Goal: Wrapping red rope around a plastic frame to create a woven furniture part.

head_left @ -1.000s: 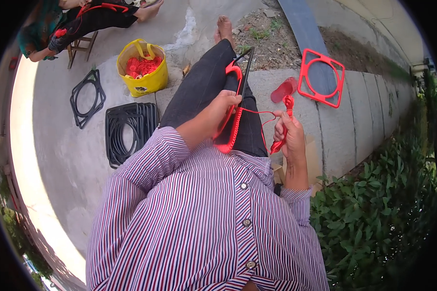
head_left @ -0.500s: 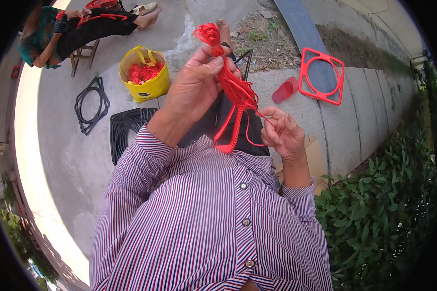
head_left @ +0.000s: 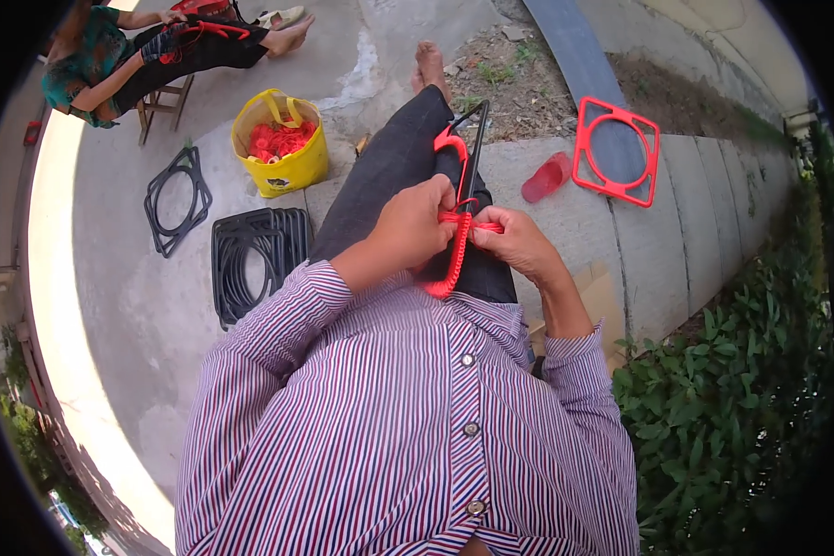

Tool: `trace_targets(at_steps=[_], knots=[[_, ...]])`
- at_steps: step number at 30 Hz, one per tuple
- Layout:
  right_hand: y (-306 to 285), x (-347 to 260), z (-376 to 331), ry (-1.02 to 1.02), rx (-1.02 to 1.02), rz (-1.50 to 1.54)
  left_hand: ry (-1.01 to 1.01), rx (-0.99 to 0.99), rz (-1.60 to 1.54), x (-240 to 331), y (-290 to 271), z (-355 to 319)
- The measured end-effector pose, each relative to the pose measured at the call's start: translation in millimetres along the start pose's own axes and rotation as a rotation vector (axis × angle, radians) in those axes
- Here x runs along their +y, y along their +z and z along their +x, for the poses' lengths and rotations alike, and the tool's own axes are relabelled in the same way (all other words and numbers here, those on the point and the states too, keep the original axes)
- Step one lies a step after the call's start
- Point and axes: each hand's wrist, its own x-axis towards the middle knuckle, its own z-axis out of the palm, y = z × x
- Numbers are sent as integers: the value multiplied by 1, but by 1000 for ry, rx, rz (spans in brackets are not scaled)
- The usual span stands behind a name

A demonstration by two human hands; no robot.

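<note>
With closed fingers, your left hand (head_left: pixel 406 227) and right hand (head_left: pixel 524 246) are pinching the cord (head_left: pixel 488 226) on either side of the frame (head_left: pixel 479 144), which is resting over your legs (head_left: pixel 371 190). Red wrap (head_left: pixel 458 252) is covering the near edge; the far edge is showing bare black.

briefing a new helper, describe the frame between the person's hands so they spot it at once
Start at the striped shirt, then the dark trousers beyond. Over these, between the left hand and right hand, is a frame seen nearly edge-on. It is part red, part black, unlike the black frame stack at left and the red frame at right.
</note>
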Motion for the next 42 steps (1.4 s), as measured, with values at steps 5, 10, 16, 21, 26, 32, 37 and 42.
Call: trace_targets(at_steps=[5, 10, 16, 21, 26, 32, 37, 42], knots=[[-33, -7, -21, -587, 552, 355, 64, 202, -328, -33, 13, 29], [-84, -32, -83, -924, 285, 1095, -389, -354, -1147, -33, 25, 28], [-72, -11, -81, -832, 425, 894, -403, -327, -1138, -18, 33, 22], [24, 3, -16, -321, 312, 433, -405, -334, -1073, -19, 37, 25], [16, -34, -34, -511, 360, 537, -508, -406, -1269, -19, 34, 29], [15, -24, -31, -427, 509, 213, -417, -351, -1164, -19, 38, 26], [30, -3, -11, -333, 475, -9, -444, -331, -1151, -17, 37, 25], [21, -25, -29, -428, 440, 502, -453, -394, -1259, -22, 36, 28]])
